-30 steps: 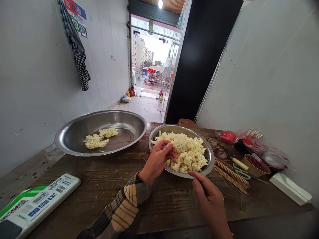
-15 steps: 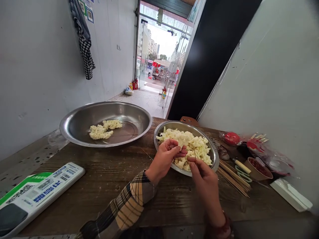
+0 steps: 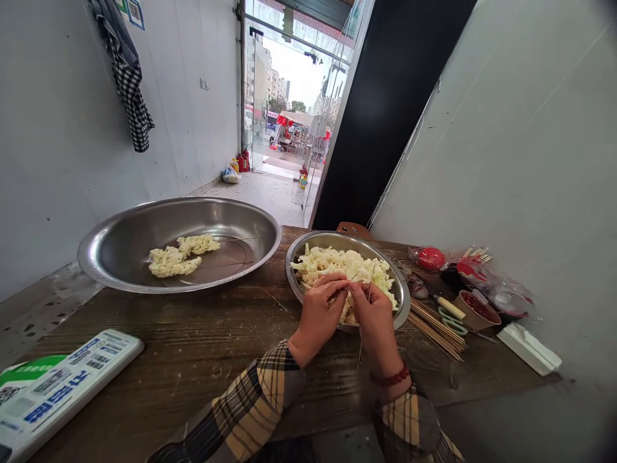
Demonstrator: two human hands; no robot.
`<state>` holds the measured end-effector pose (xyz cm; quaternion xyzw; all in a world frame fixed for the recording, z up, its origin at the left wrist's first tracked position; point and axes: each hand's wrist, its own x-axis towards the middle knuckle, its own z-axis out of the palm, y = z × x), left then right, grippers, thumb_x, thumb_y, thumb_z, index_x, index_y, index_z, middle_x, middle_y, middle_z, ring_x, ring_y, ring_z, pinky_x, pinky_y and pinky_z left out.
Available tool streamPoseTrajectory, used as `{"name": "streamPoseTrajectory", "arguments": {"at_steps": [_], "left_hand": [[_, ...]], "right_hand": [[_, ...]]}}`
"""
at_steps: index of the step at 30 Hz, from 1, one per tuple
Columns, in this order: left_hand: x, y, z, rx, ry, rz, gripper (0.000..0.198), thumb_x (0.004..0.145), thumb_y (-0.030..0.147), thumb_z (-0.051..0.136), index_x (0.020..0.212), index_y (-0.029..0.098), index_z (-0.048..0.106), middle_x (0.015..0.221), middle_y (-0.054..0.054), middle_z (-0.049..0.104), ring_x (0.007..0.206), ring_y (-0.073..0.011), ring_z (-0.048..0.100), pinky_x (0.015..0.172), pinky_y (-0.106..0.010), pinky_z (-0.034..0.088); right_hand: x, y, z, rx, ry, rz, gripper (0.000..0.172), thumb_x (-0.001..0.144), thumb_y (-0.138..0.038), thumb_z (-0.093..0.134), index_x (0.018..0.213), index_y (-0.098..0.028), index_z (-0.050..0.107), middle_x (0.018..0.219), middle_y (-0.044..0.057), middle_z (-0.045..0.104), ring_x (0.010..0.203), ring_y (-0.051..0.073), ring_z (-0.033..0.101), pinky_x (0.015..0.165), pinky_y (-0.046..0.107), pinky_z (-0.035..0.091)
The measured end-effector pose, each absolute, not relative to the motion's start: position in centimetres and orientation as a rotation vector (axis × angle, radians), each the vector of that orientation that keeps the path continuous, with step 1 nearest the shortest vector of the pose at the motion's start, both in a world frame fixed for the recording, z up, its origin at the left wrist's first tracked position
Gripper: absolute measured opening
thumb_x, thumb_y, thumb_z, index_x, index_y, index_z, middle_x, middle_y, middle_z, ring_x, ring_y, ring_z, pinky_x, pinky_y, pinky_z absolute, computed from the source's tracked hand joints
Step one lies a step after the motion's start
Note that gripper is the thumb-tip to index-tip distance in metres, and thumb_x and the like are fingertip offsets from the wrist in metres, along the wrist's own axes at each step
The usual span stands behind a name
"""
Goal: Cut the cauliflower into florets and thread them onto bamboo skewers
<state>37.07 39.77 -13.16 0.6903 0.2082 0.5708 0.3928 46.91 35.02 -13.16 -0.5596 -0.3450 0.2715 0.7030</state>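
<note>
My left hand (image 3: 322,315) and my right hand (image 3: 376,320) meet fingertip to fingertip over the near side of a steel bowl (image 3: 403,307) filled with cauliflower florets (image 3: 328,260). My left fingers are closed in a pinch on a cauliflower floret (image 3: 354,270), mostly hidden by the fingers and hard to tell from the heap behind. A thin bamboo skewer (image 3: 373,276) passes through my closed right hand, its lower end sticking out below; the right thumb and fingertip also press at the floret. Further left, a large steel basin (image 3: 144,283) contains a few threaded cauliflower pieces (image 3: 173,262).
Loose bamboo skewers (image 3: 436,331) lie right of the bowl, beside green-handled scissors (image 3: 452,320), a tub of red chili (image 3: 479,308) and a white box (image 3: 529,349). A white-and-green device (image 3: 72,386) rests at the table's left. Beyond, a glass door (image 3: 289,128) faces the street.
My right hand has moved in to meet my left hand, bringing the skewer with it. The hands were apart before. The view has turned slightly right.
</note>
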Motion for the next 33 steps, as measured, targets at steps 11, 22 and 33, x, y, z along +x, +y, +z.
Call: {"name": "streamPoseTrajectory", "arguments": {"at_steps": [11, 22, 33], "left_hand": [[37.0, 39.8, -13.0, 1.710, 0.485, 1.324, 0.014, 0.081, 0.022, 0.060, 0.085, 0.017, 0.072, 0.098, -0.008, 0.069, 0.096, -0.0196, 0.062, 0.088, -0.034, 0.049], [36.2, 40.6, -12.3, 1.425, 0.410, 1.042, 0.023, 0.073, 0.036, 0.069, 0.079, 0.014, 0.069, 0.083, -0.005, 0.063, 0.079, -0.0162, 0.056, 0.074, -0.027, 0.046], [36.8, 40.3, -12.8, 0.959, 0.386, 1.035, 0.022, 0.072, 0.032, 0.071, 0.079, 0.011, 0.068, 0.067, 0.000, 0.059, 0.058, -0.0070, 0.049, 0.055, -0.018, 0.041]], "right_hand": [[48.2, 35.0, -13.4, -1.213, -0.751, 0.570, 0.033, 0.070, -0.047, 0.068, 0.076, -0.015, 0.060, 0.061, -0.003, 0.056, 0.050, 0.008, 0.044, 0.045, 0.020, 0.034], [47.6, 34.6, -14.4, -1.435, -1.136, 0.268, 0.024, 0.080, -0.039, 0.059, 0.081, -0.015, 0.063, 0.062, -0.002, 0.056, 0.058, 0.011, 0.047, 0.053, 0.021, 0.038], [47.6, 34.6, -14.1, -1.357, -0.898, 0.448, 0.025, 0.079, -0.042, 0.055, 0.071, -0.019, 0.049, 0.056, -0.006, 0.046, 0.047, 0.008, 0.036, 0.044, 0.021, 0.032]]}}
